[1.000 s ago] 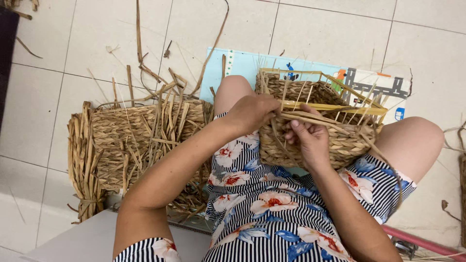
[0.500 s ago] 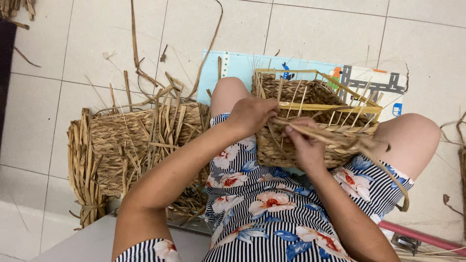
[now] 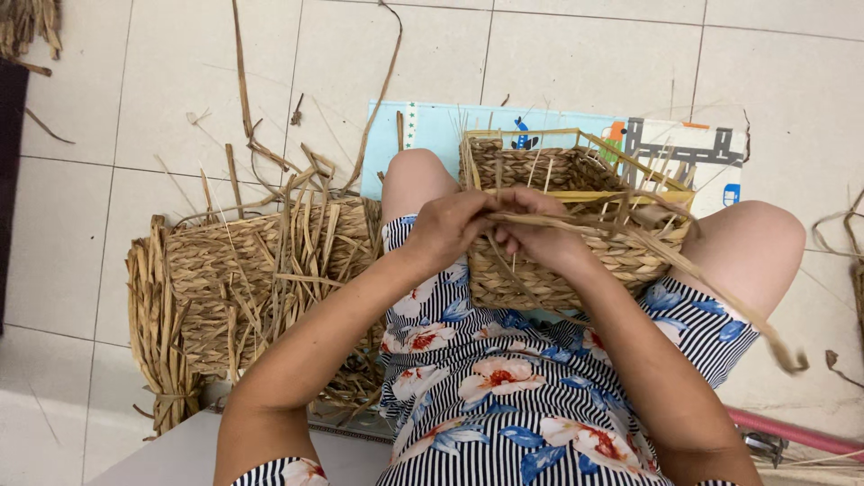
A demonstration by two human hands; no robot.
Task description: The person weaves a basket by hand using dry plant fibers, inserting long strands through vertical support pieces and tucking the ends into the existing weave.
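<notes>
Left hand (image 3: 450, 229) and right hand (image 3: 537, 236) meet at the near rim of a half-woven straw basket (image 3: 576, 216) resting between the knees, both pinching a flat straw strand (image 3: 684, 261) that trails to the right. A stack of 2 woven mats (image 3: 243, 288) lies on the tiled floor (image 3: 585, 63) beside the left leg.

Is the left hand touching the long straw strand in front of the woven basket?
Touching. In the head view, the left hand pinches the straw strand together with the right hand, just before the woven basket.
</notes>
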